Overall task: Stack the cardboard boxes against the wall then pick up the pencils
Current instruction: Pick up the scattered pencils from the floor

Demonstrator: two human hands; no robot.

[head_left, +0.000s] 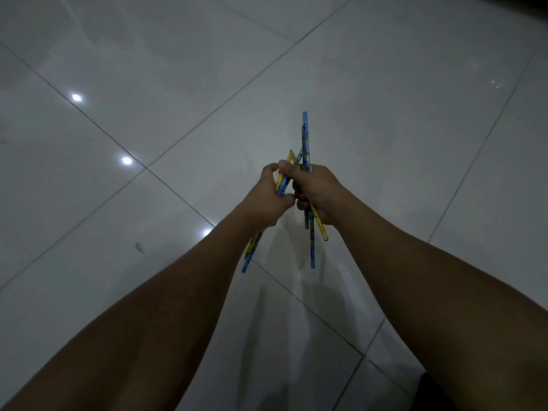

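Observation:
Both my hands meet in the middle of the view, above the floor, each gripping blue and yellow pencils. My right hand [318, 192] holds a bunch of pencils [306, 137] that stick up past my knuckles and down below my palm. My left hand [271, 200] holds a few more pencils [250, 256], whose lower ends slant down to the left under my wrist. The two bunches cross between my thumbs. No cardboard boxes are in view.
Glossy white floor tiles [385, 114] with dark grout lines fill the view, with bright light reflections at the left. A small dark smudge [140, 247] lies on the floor at the left. A dark shape [427, 393] shows at the bottom right.

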